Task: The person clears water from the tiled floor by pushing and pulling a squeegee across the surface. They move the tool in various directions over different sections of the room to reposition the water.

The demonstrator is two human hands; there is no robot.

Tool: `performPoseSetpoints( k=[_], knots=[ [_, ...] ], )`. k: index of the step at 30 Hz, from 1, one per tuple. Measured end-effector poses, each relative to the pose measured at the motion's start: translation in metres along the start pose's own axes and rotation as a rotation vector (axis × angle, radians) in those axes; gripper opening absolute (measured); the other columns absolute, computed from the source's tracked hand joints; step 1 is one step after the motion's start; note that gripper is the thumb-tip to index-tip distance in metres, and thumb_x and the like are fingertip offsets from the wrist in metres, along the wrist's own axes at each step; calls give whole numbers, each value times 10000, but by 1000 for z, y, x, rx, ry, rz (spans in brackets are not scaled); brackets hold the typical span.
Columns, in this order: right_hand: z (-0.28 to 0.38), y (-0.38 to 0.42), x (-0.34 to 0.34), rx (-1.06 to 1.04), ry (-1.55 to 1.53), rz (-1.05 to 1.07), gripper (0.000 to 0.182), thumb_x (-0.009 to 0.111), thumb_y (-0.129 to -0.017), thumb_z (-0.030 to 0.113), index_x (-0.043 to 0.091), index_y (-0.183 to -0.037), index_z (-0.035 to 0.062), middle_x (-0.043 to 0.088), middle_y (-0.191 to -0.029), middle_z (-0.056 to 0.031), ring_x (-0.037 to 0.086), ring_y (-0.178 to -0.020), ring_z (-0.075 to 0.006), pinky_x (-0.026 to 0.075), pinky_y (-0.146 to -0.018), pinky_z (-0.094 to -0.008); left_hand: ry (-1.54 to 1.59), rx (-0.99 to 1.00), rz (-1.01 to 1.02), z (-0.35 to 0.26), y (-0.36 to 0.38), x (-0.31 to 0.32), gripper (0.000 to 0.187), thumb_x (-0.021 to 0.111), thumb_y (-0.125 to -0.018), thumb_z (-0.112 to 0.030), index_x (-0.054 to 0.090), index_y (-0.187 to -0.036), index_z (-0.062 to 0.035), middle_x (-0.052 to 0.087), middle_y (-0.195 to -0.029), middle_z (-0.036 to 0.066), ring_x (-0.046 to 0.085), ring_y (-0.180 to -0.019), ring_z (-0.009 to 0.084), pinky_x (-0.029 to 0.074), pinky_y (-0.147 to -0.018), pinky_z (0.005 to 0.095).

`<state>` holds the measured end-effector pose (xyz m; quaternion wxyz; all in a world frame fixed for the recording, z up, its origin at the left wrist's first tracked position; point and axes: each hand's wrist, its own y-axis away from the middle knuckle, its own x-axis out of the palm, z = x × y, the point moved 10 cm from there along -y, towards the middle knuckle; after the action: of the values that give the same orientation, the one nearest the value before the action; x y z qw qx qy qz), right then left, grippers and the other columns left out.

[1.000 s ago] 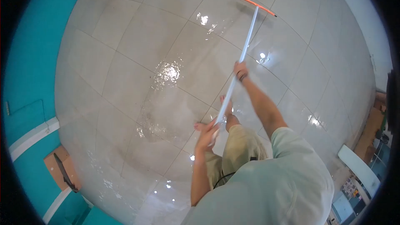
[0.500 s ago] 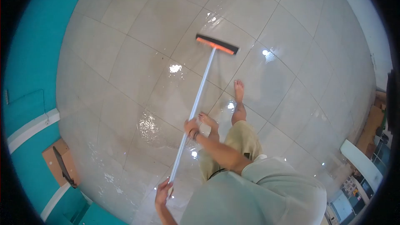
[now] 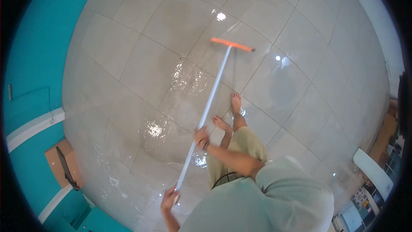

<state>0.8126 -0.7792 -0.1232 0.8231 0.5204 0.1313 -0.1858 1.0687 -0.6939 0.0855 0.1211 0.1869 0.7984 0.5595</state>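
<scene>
A floor squeegee (image 3: 214, 88) with a long pale metal handle and an orange head (image 3: 231, 44) slants across the wet tiles. Its head rests on the floor ahead of my feet, and the blade's black edge is mostly hidden. Around the top end of the handle my left hand (image 3: 170, 198) is closed. Further down the pole, my right hand (image 3: 201, 137) wraps round it, a little blurred, with a dark band on its wrist. Both bare feet (image 3: 235, 103) stand on the tiles just right of the handle.
Water shines on the tiled floor (image 3: 171, 13) in several patches. A teal wall (image 3: 38, 56) runs along the left, with a cardboard box (image 3: 64, 163) against it. At the lower right are a pale curved ledge (image 3: 373, 172) and shelves with small items.
The squeegee head has shifted slightly right and turned, so its orange top shows instead of the black edge. Rippling water has spread left of the pole. My feet have shifted; both hands keep their hold.
</scene>
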Motion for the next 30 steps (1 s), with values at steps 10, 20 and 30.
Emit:
performPoseSetpoints(
  k=[10, 20, 30],
  knots=[
    [127, -312, -335, -95, 301, -298, 351, 468, -724, 248, 482, -924, -40, 555, -850, -217, 557, -808, -304, 452, -677, -359, 252, 247, 297, -242, -206, 301, 360, 510, -780, -185, 455, -1121, -85, 421, -568, -49, 387, -473, 24, 313, -376, 168],
    [51, -133, 1, -22, 50, -74, 372, 493, -710, 246, 452, -949, -36, 566, -816, -205, 569, -745, -304, 442, -623, -419, 41, 33, -65, -69, -87, 28, 335, 498, -777, -129, 467, -1103, -62, 399, -553, -49, 356, -424, 32, 275, -327, 181],
    [51, 120, 210, 75, -108, 336, 446, 392, -780, 280, 252, -998, -83, 538, -748, -256, 534, -708, -390, 439, -613, -436, 45, -1, -235, 17, 106, -151, 384, 523, -730, -36, 443, -1104, -6, 438, -576, -12, 379, -376, 67, 297, -286, 183]
  ],
)
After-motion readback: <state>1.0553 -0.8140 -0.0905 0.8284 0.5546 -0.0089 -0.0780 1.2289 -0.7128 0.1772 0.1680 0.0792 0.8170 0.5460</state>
